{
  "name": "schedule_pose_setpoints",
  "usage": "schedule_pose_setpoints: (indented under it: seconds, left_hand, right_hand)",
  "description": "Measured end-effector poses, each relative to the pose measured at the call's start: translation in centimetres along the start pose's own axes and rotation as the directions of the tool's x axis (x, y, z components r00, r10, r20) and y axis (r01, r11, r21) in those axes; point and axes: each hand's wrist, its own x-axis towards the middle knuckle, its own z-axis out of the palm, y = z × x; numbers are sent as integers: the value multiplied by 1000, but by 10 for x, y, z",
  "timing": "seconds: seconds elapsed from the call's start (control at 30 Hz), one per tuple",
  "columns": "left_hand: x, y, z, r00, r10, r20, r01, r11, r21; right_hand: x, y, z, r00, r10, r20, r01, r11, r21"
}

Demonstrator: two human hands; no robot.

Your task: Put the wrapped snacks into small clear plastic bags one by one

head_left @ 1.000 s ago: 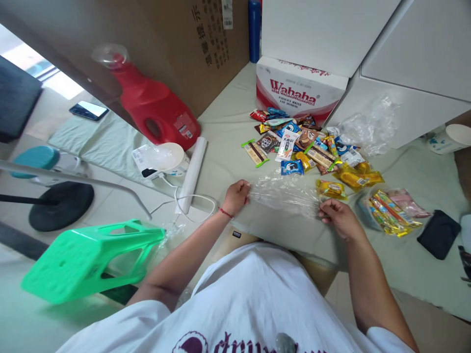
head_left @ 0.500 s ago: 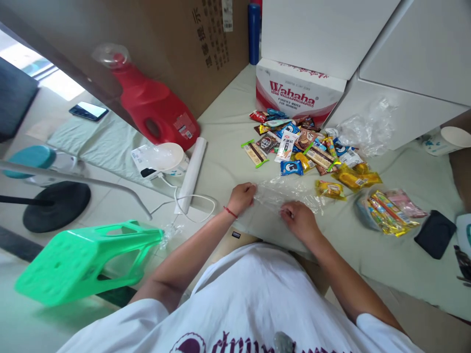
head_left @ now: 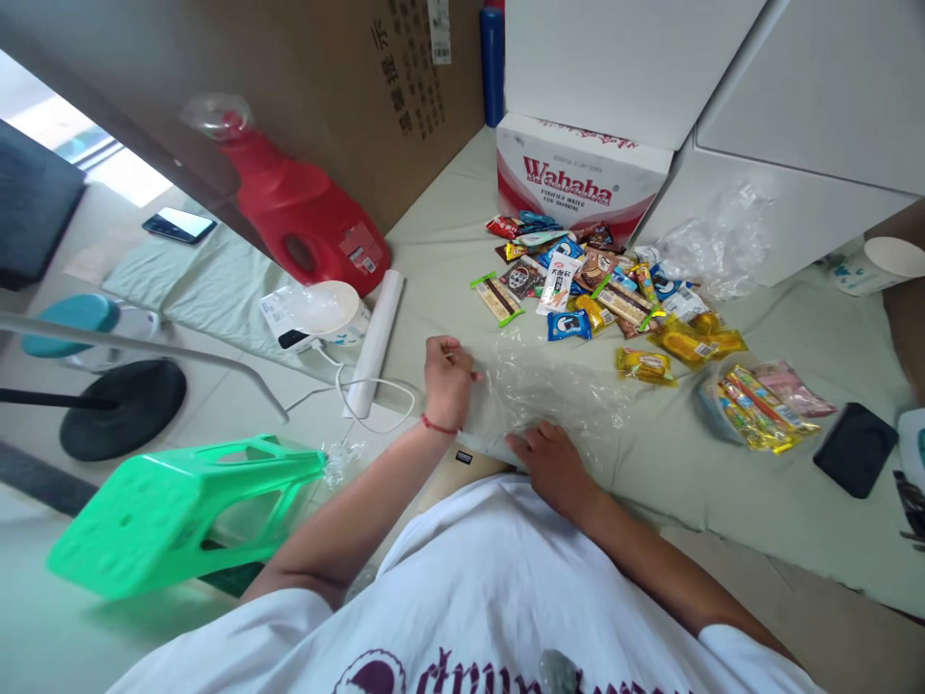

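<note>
A clear plastic bag [head_left: 556,386] lies spread and crinkled on the cloth in front of me. At its left edge is my left hand [head_left: 446,386], palm partly turned up, fingers loosely curled and thumb apart, with nothing visible in it. A red string bracelet circles that wrist. My right hand [head_left: 556,467] is at the bag's near edge, its bent fingers gripping the film; the thumb is hidden. Beyond the bag lies a pile of wrapped snacks [head_left: 570,275], among them a blue packet [head_left: 568,325] and a yellow-wrapped snack [head_left: 646,365].
A Wahaha carton [head_left: 578,178] stands behind the snacks. On the right are a tub of snack sticks [head_left: 758,410] and a dark pouch [head_left: 855,450]. To the left are a white roll [head_left: 376,342], a paper cup [head_left: 339,313], a red jug [head_left: 310,212] and a green stool [head_left: 145,520].
My left hand has moved left and turned, its fingers loosening from the bag's edge. My right hand has come nearer my body and left. The bag lies wider and flatter.
</note>
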Motion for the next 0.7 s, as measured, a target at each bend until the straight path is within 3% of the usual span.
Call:
schedule_pose_setpoints:
  seconds: [0.03,0.07,0.13,0.17,0.2,0.23,0.37,0.47,0.57,0.6,0.63,0.67,0.7]
  left_hand:
    - [-15,-1,2,991,126,43,-127,992,24]
    - [-29,-3,5,959,218,183,-234,970,70]
    - [-48,-9,18,810,289,511,-437,878,196]
    - [-51,-12,27,736,272,620,-521,812,263]
    - [-50,-14,36,692,248,677,-589,737,332]
    - [-45,-16,45,678,228,699,-634,663,399]
    - [-7,-18,71,698,192,690,-686,456,567]
    - [10,-20,77,693,187,696,-702,395,593]
    - [11,-28,73,675,214,706,-727,360,585]
    - [9,-32,70,660,230,715,-742,346,573]
    - [6,-37,66,642,247,726,-760,333,558]
    - [3,-42,62,623,263,737,-777,320,543]
    - [-1,-46,58,607,274,746,-791,308,530]
  right_hand:
    - [4,-3,-1,1000,20,17,-20,1000,10]
    - [7,-6,-2,999,37,32,-38,999,19]
    - [13,-11,-5,997,68,48,-70,997,33]
    - [14,-13,-6,996,78,47,-80,996,41]
    - [15,-14,-8,996,77,40,-79,996,49]
    - [14,-15,-9,997,68,30,-69,996,56]
    - [7,-15,-12,1000,-19,-22,19,999,41]
    - [-1,-18,-10,986,-145,-83,151,986,72]
    - [-17,-14,-10,949,-264,-169,301,919,254]
    - [-24,-8,-11,955,-194,-222,262,904,337]
    - [-32,0,-13,960,-36,-279,156,893,422]
    - [-40,11,-16,926,196,-324,-8,866,500]
    - [-46,23,-18,829,443,-342,-192,800,569]
